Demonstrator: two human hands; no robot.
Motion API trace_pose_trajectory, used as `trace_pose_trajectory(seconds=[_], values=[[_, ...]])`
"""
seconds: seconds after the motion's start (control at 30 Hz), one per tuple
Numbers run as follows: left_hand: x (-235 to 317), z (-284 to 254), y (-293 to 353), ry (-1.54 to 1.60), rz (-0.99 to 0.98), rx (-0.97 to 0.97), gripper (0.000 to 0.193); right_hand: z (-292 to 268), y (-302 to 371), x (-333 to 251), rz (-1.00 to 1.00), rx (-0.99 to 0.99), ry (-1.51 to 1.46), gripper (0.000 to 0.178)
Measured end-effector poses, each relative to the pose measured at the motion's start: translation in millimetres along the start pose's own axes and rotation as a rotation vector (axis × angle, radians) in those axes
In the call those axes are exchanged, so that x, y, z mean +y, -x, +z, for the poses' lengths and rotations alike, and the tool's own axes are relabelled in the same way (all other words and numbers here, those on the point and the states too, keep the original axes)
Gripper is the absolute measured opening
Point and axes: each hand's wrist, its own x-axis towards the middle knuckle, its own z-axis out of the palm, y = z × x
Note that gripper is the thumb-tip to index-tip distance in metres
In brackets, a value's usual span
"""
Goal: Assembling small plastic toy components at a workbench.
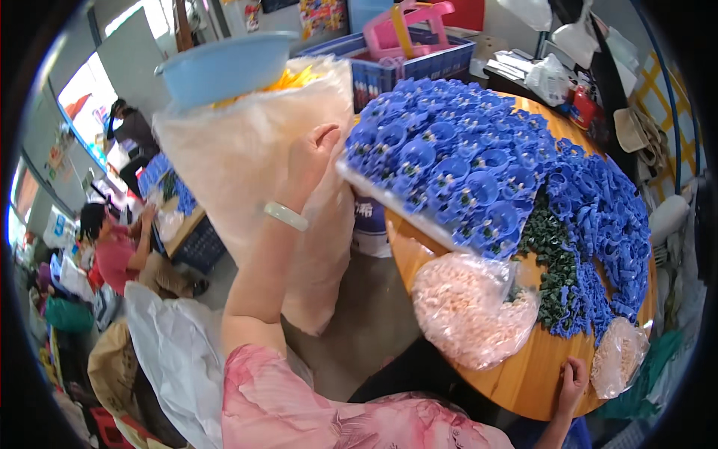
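While the left hand (310, 161) presses flat and open against the tall clear bag (247, 172) left of the counter (523, 374), the right hand (574, 378), fingers curled on the near rim, should brace to keep it steady.

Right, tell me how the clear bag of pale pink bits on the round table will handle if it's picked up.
The clear bag of pale pink bits would probably sag and shift, since its thin film bulges around loose small pieces. It looks fairly full, so likely weighty for a soft bag. Its mouth appears loosely gathered near the green parts, so tipping could spill.
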Motion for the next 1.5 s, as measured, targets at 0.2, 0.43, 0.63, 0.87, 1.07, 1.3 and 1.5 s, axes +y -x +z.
trace_pose_trajectory(seconds=[0.2,0.43,0.63,0.87,1.07,1.3,1.5], values=[[-17,-15,111,0.174,-0.248,0.183,0.021,-5,0,11,-0.073,0.01,0.074,0.011],[-76,25,246,0.511,-0.427,0.166,0.023,-13,-1,21,-0.05,-0.001,0.029,0.013],[-69,84,385,0.508,-0.739,-0.105,0.029,-18,0,25,-0.038,0.007,0.131,0.014],[-100,73,489,0.523,-0.923,-0.238,0.022,-14,-9,18,-0.053,-0.014,0.211,0.017],[-144,21,489,0.459,-1.104,-0.213,0.024,-5,2,6,-0.073,0.01,0.22,0.016],[-107,1,453,0.518,-1.145,-0.228,0.028,-2,11,5,-0.086,-0.026,0.154,0.015],[-56,21,415,0.592,-1.15,-0.298,0.026,-2,5,-1,-0.029,-0.057,0.059,0.014]])
